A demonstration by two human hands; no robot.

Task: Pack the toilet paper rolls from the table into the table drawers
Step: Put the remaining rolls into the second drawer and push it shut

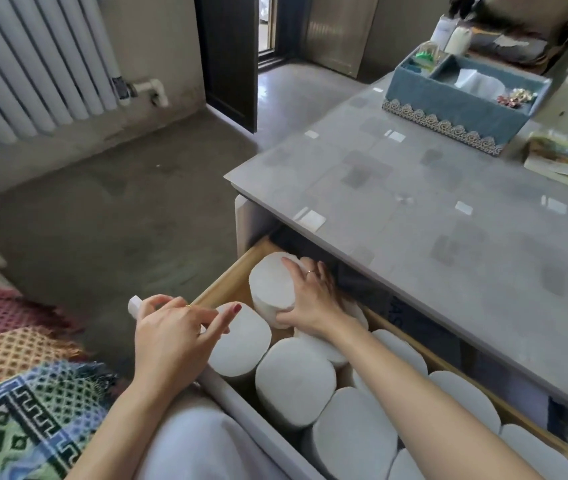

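A toilet paper roll [273, 286] was gripped by the right hand [310, 299], thumb under its near end and fingers curled over the far side, at the far left corner of the open drawer [221, 282]. More rolls [294, 375] were packed upright in rows along the drawer, under the grey table [414, 209]. The left hand [175, 332] was held over the drawer's front edge, fingers apart and loosely bent, fingertips touching the nearest left roll [241, 341]. A blue organiser box [459, 109] was seen far right on the table.
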